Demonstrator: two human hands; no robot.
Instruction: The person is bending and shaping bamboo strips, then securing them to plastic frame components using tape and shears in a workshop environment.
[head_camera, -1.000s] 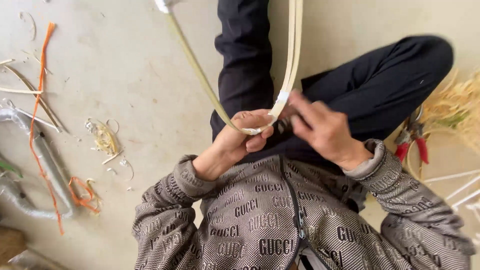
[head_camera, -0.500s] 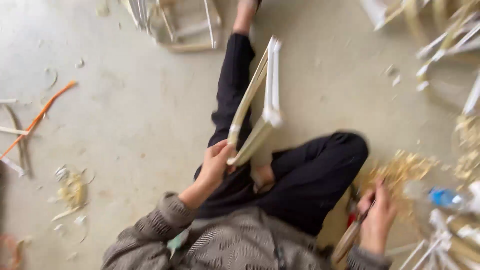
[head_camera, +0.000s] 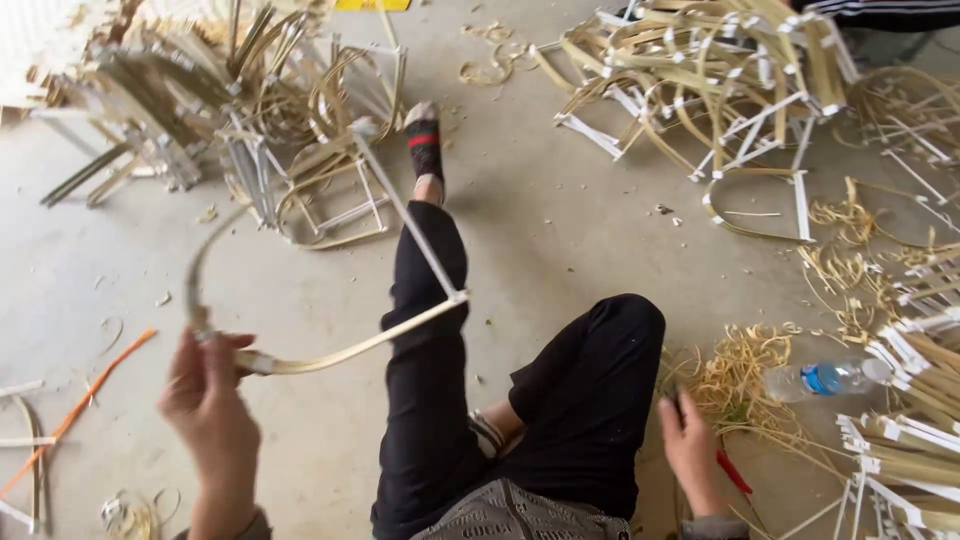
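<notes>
I sit on a concrete floor in black trousers, one leg stretched out. My left hand (head_camera: 212, 398) is raised at the lower left and grips a bent bamboo strip frame (head_camera: 360, 300) taped in white at its corners. The frame arcs up and over my left leg. Low at the right, my right hand (head_camera: 692, 450) rests on the floor beside my bent knee, next to red-handled pliers (head_camera: 732, 470). Whether it touches them I cannot tell.
A heap of finished bamboo frames (head_camera: 250, 120) lies at the far left, another heap (head_camera: 720, 80) at the far right. A plastic water bottle (head_camera: 825, 378) lies among yellow shavings (head_camera: 740, 375). More taped strips (head_camera: 910, 440) sit at the right edge. An orange strip (head_camera: 80, 405) lies left.
My view has lifted and widened. My left hand swung the frame out to the left and opened it into an arc. My right hand stayed down by the pliers at the lower right.
</notes>
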